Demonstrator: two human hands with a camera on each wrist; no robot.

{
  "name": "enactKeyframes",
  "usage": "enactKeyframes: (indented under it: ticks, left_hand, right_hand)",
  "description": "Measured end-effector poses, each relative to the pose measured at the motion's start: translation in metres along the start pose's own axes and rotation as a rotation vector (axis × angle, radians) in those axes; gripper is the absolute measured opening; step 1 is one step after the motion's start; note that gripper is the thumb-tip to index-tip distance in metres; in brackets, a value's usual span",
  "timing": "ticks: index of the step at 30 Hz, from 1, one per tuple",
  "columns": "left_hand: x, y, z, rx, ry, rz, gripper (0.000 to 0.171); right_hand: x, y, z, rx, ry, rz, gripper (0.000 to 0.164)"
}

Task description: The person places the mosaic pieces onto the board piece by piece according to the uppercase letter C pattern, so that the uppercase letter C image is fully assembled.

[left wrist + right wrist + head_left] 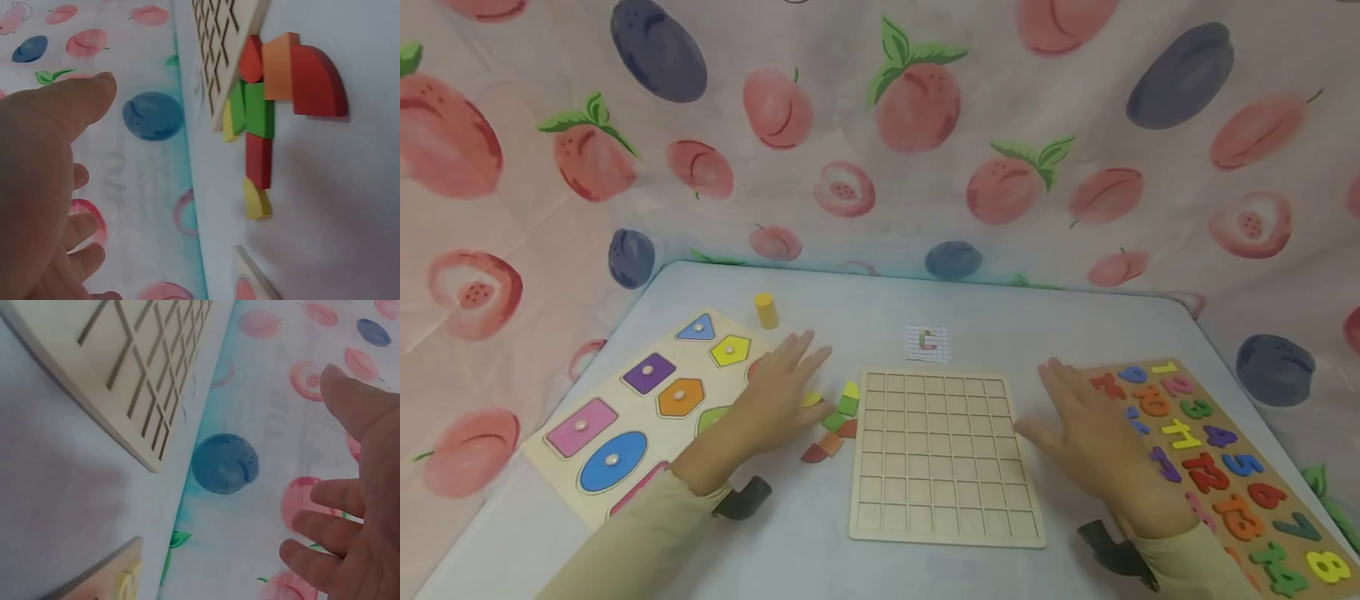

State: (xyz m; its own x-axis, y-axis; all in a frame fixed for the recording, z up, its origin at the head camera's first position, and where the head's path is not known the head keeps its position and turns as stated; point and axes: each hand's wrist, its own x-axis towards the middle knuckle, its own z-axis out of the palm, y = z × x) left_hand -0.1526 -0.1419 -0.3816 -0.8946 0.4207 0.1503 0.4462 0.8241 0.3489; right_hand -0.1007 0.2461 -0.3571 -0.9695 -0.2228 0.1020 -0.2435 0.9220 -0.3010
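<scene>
A pale wooden grid board (934,457) lies in the middle of the table, between both hands. My left hand (781,395) hovers with fingers spread over the right side of the shape puzzle board, holding nothing. Beside it are several small coloured blocks, among them a green block (259,109), a red quarter-round block (317,81), an orange block (278,67) and a yellow block (256,200). My right hand (1093,442), fingers extended and holding nothing, hovers between the grid board and the number board, partly hiding the latter.
At left lies a shape puzzle board (561,475) with knobbed pieces; at right, a number board (1251,446) with coloured numerals. A yellow cylinder (766,311) stands behind the left hand. Behind the grid board lies a small card (928,342) with a C-shaped pattern. A fruit-print cloth (880,225) hangs behind.
</scene>
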Motion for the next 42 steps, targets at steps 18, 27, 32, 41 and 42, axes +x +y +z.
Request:
enactKeyframes:
  ticks: [18, 27, 32, 41, 42]
  left_hand:
    - [0.028, -0.004, 0.031, -0.171, -0.173, -0.038, 0.053]
    - [0.041, -0.007, 0.041, -0.202, -0.193, -0.067, 0.042]
    - [0.044, -0.008, 0.044, -0.198, -0.223, -0.1, 0.038]
    - [0.041, -0.01, 0.04, -0.193, -0.222, -0.156, 0.033]
    - [0.041, -0.011, 0.04, -0.195, -0.217, -0.159, 0.032]
  right_hand:
    - [0.006, 0.005, 0.031, 0.144, -0.075, 0.031, 0.068]
    - [0.007, 0.011, 0.043, 0.165, -0.17, 0.065, 0.068]
    - [0.007, 0.011, 0.046, 0.151, -0.204, 0.075, 0.066]
    - [0.008, 0.011, 0.05, 0.196, -0.248, 0.08, 0.063]
    - [0.008, 0.011, 0.051, 0.196, -0.251, 0.084, 0.063]
